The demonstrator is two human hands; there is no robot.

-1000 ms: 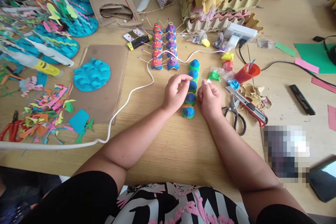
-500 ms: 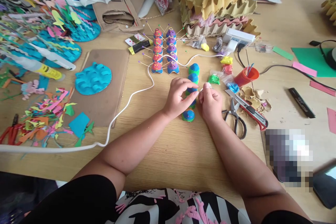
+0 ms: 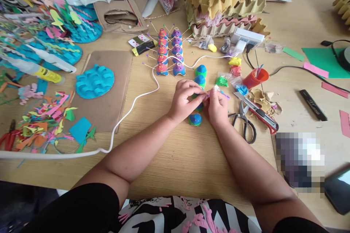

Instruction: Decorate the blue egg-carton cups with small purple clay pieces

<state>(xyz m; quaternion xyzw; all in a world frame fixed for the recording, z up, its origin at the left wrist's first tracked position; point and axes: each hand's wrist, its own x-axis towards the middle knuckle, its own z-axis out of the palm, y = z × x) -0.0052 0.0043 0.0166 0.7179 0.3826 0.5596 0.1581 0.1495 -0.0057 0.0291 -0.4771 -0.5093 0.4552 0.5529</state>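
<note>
My left hand (image 3: 184, 100) pinches at a small purple piece (image 3: 208, 94) between the two hands. Fingers curled, my right hand (image 3: 217, 107) holds the same purple piece, part of which sticks out past its fingertips. Under and behind the hands runs a row of blue and green domes (image 3: 195, 119), partly hidden by my fingers. Farther back stand a row of red and blue figures (image 3: 162, 68) and a row of purple and blue figures (image 3: 179, 68), with thin pins sticking out at their sides.
Scissors (image 3: 246, 122) and a box cutter (image 3: 257, 111) lie right of my right hand, near an orange cup (image 3: 255, 78). A white cable (image 3: 133, 103) crosses the table. Paper scraps (image 3: 46, 123) and cardboard (image 3: 109, 113) are left; egg trays (image 3: 224, 0) stand behind.
My left fingertips have closed in and meet my right hand. The purple piece now shows between and beyond the fingers. The whole view has shifted slightly.
</note>
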